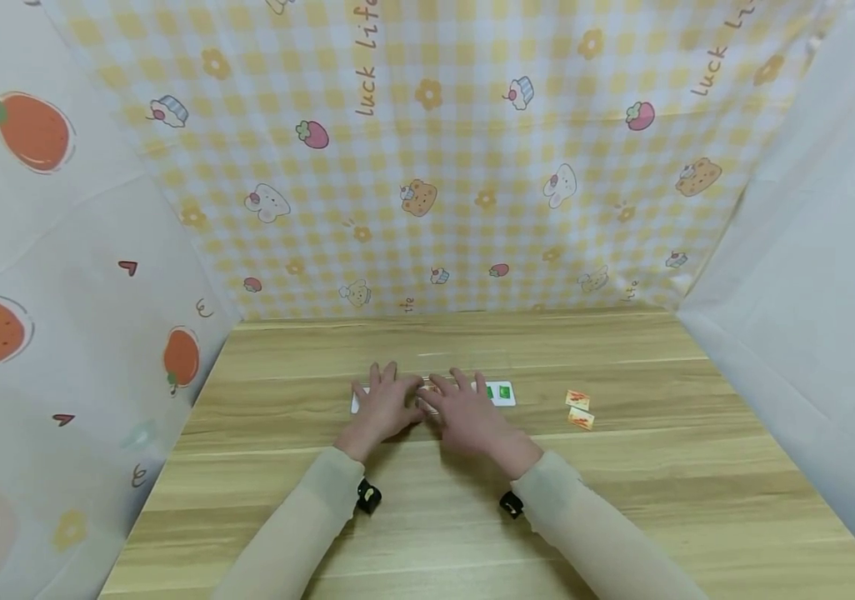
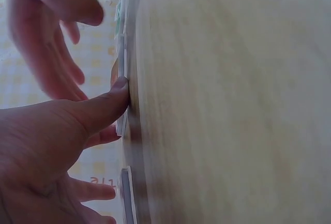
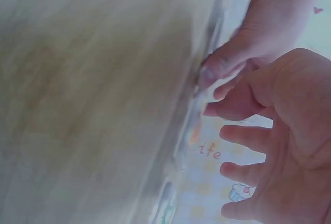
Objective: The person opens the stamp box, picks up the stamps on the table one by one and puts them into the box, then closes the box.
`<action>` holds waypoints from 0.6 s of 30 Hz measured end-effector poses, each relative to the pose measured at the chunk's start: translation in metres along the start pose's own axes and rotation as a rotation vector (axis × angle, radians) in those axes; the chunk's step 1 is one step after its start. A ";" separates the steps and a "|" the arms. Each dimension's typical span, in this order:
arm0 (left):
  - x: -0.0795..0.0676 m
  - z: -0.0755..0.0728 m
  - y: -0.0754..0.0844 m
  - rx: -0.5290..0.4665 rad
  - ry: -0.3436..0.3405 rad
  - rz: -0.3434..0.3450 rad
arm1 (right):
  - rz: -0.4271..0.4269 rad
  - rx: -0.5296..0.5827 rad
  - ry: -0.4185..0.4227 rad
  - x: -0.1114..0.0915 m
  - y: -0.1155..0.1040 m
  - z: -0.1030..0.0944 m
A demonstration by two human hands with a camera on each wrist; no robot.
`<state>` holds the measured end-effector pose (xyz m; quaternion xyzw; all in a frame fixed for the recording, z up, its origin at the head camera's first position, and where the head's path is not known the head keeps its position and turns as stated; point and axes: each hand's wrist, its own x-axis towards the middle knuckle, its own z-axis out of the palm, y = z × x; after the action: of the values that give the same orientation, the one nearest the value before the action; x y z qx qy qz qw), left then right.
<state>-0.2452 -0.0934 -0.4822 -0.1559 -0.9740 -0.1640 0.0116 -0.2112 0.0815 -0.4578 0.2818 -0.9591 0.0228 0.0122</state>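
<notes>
One clear-edged piece (image 2: 122, 61) seems mid-alignment toward the surface's (image 1: 667, 483) far edge, left hand (image 1: 384, 405) pinching, right hand (image 1: 468, 417) loose, steadying likely needed next.

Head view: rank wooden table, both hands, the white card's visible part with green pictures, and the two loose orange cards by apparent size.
Wooden table
Left hand and right hand: too alike to rank
White card, visible part
Upper orange card and lower orange card: too alike to rank
</notes>
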 end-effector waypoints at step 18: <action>-0.003 -0.003 0.003 0.070 0.018 0.043 | 0.077 0.283 0.260 -0.052 0.052 -0.037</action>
<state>-0.2411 -0.0922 -0.4784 -0.1747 -0.9754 -0.1312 0.0292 -0.1951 0.1558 -0.4247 0.2384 -0.9467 0.1942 0.0954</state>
